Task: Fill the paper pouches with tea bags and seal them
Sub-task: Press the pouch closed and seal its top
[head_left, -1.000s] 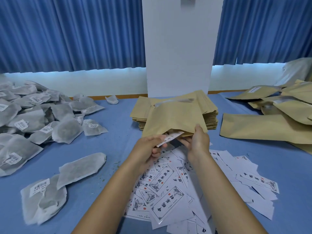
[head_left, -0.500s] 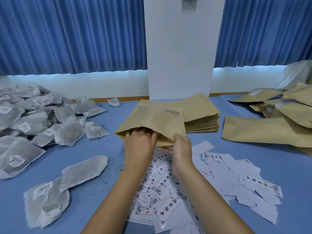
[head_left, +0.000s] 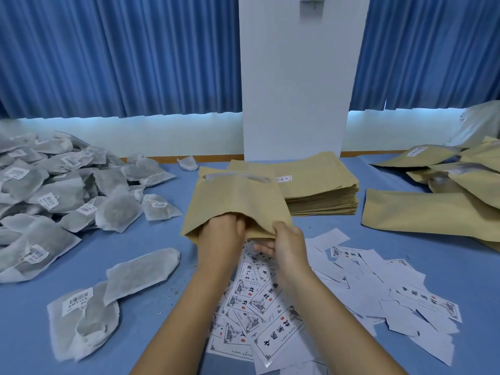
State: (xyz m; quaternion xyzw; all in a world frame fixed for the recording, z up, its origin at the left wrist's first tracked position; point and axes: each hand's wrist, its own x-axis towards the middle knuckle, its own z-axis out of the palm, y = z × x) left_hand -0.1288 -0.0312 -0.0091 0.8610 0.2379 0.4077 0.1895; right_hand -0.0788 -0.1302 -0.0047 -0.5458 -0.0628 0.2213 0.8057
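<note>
Pouch: the kraft paper pouch (head_left: 235, 201) is lifted above the desk (head_left: 151, 239), mouth toward the person, just left of the stack of empty pouches (head_left: 322, 185).
Left hand: the left hand (head_left: 219, 234) is pushed into the pouch's mouth. Its fingers are hidden by the paper, so I cannot tell how they lie.
Right hand: the right hand (head_left: 286, 244) pinches the near right corner of the mouth, thumb on top and fingers (head_left: 261, 249) underneath.
Edges: the heap of tea bags (head_left: 54, 190) lies along the left side and the filled pouches (head_left: 433, 212) along the right. Printed cards (head_left: 259, 315) are spread under the forearms.
Open room: a strip of bare blue desk runs between the heap and the held pouch. Two loose tea bags (head_left: 140, 274) lie at its near end.
Change: a second ago the pouch lay over the stack and the left hand held a card at its mouth. Now the pouch is left of the stack and that card is out of sight.
</note>
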